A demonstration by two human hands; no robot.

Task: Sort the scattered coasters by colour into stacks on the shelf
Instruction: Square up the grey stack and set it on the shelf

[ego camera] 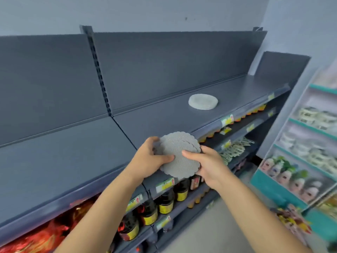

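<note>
A dark grey metal shelf (pixel 164 121) runs along a pale blue-grey wall (pixel 164 13) in a shop. It has a matching back panel and a slotted upright post (pixel 98 70) where two bays meet. Its top level is bare apart from the coasters. On the level below stands a row of dark bottles (pixel 165 201) with yellow labels, behind price tags (pixel 165 185) on the shelf edge. Red packaging (pixel 45 232) lies lower left. To the right is a teal-trimmed rack (pixel 291 161) of packaged goods, blurred.

There are two groups of coasters. One white stack (pixel 203 101) sits on the right bay of the top shelf, well back from the front edge. One bunch of grey coasters (pixel 179 148) is held in the air over the shelf's front edge, well apart from the white stack. The number in either group cannot be counted.

The grey coasters are round with scalloped rims and a fine woven or ribbed texture, fanned slightly so several edges overlap. The left hand (pixel 147 157) grips the bunch's left side, fingers (pixel 153 141) curled over the far rim and thumb lying across the top. The right hand (pixel 207 165) pinches the right side, thumb on top and the other fingers underneath.
</note>
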